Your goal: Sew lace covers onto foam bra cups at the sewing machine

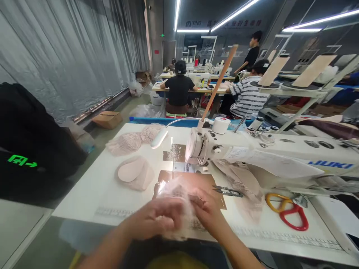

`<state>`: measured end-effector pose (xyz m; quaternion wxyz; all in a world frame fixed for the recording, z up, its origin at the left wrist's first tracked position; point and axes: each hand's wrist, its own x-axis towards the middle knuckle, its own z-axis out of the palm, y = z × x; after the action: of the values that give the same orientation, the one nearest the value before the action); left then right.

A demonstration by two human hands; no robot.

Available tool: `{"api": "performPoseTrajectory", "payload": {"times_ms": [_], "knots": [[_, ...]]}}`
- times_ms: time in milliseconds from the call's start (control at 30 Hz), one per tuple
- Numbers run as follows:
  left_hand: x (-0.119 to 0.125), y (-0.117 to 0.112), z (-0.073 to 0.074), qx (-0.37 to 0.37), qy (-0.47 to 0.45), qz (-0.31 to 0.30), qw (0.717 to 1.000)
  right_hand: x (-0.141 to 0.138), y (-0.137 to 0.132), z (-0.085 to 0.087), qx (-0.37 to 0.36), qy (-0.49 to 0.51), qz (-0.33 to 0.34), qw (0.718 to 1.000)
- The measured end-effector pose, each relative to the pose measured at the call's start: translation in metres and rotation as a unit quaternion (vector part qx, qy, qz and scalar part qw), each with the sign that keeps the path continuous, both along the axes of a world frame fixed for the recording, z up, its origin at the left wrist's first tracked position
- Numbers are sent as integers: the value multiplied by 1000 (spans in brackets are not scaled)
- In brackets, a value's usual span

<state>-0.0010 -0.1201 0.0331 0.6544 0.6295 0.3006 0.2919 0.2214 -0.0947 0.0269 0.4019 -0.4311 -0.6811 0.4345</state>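
Both my hands are together at the near edge of the white sewing table [92, 194], holding a piece of pale lace fabric [175, 194]. My left hand [157, 218] is curled with its fingers closed on the lace's near side. My right hand [207, 209] pinches the lace from the right. The lace lies over a brown card [202, 179] in front of the needle of the white Juki sewing machine [252, 153]. Small thread snips [227, 191] lie just right of my right hand.
Pink padded cups [134, 172] and lace pieces [131, 142] lie on the table's left. Red and yellow scissor handles [288, 213] rest at the right. A black bag [30, 145] sits at the far left. Other people work at machines behind.
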Motion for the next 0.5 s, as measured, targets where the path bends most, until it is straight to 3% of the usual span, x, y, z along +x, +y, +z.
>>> {"api": "performPoseTrajectory", "payload": {"times_ms": [67,133,267,333,433,500], "knots": [[14,-3,1,-17,-69,-56,996,-7,0,-9,-128,73,88,985],[18,-1,0,-14,-95,-45,994,-10,-1,-16,-220,136,120,958],[10,11,-7,53,-9,140,989,-9,-4,-18,-331,237,91,909],[6,15,-12,28,26,154,987,-9,-4,-17,-349,260,82,897],[4,16,-19,-90,-20,52,994,-8,-2,-18,-310,255,70,913],[3,14,-22,-142,-51,32,988,-8,-1,-20,-285,260,32,922]]}}
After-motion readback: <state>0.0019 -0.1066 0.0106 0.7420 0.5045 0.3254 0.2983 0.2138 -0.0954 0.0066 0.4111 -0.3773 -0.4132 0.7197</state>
